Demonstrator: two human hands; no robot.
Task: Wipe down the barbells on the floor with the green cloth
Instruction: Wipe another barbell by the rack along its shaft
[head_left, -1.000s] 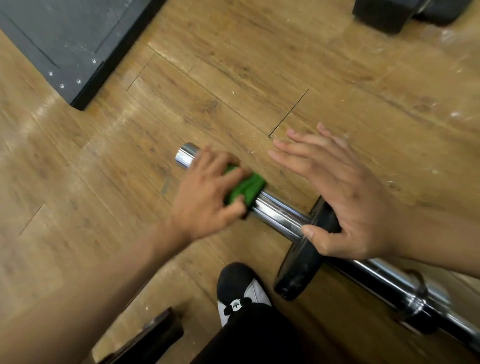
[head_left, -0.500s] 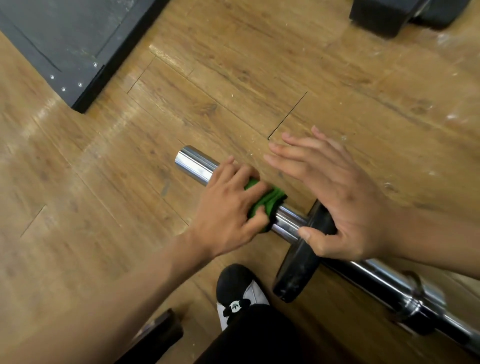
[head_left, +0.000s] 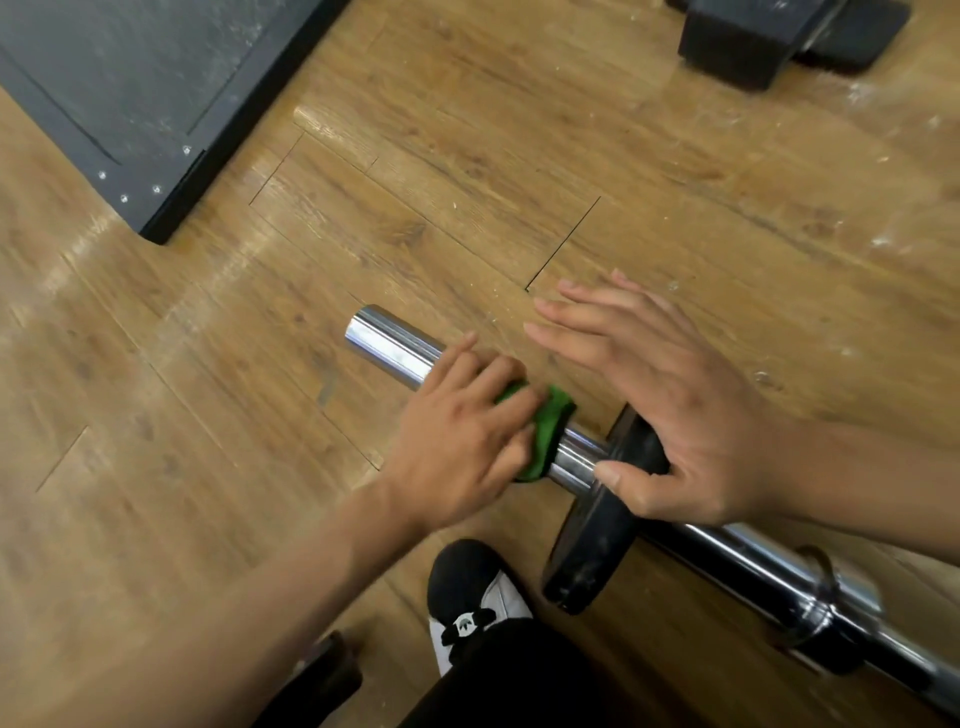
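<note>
The barbell (head_left: 392, 343) lies on the wooden floor (head_left: 218, 364), running slantwise from mid-frame down to the lower right corner. Its sleeve is bright chrome with long pale reflections along its length. The cut end is bare and faces the upper left. Further down the bar, a dark collar (head_left: 823, 613) rings the shiny metal, and the shaft beyond it looks darker.

1 black weight plate (head_left: 592, 551) sits on the sleeve, standing on edge on the floor. Its face is scuffed with pale dusty marks.

The green cloth (head_left: 551, 428) is bunched round the sleeve just left of the plate. It is a vivid green, creased into folds, and only a narrow band of it shows past the fingers.

The left hand (head_left: 457, 444) grips the cloth from above, with the fingers curled over the bar and the thumb closing underneath on the near side. It is slightly blurred.

The right hand (head_left: 670, 410) rests its palm on the plate's top edge. Its 4 fingers are straight and spread, reaching out over the floor and holding nothing, and the thumb lies against the plate beside the sleeve.

A black and white shoe (head_left: 470, 587) stands on the floor just below the bar. A dark mat (head_left: 130, 88) with small screws fills the upper left, and dark blocky equipment (head_left: 748, 41) sits at the top right. White flecks dot the boards on the right.
</note>
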